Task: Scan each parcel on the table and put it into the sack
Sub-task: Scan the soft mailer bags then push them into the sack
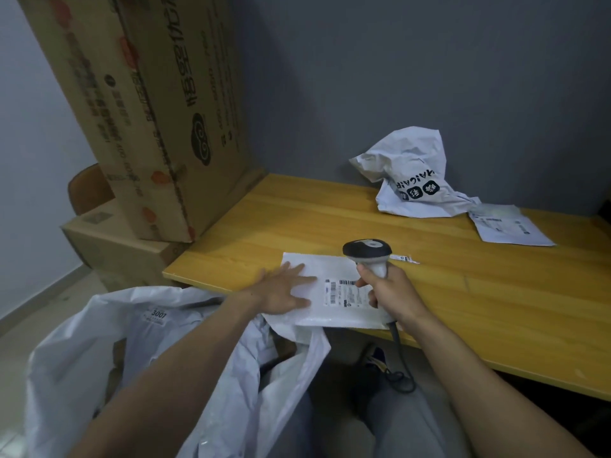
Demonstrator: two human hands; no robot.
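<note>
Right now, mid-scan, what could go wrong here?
1. The parcel overhangs the table's near edge; if the left grip pressing it lifts, it may slide off and miss the sack.
2. The right grip holds the scanner close over the label, a finger by the label's edge, so the read may fail.
3. The cable hangs below the table and could snag.

A parcel (330, 266) lies at the near edge of the bench (463, 292), the sack (82, 358) below left. Behind right lie a second parcel (413, 173) and a third parcel (510, 228)
</note>
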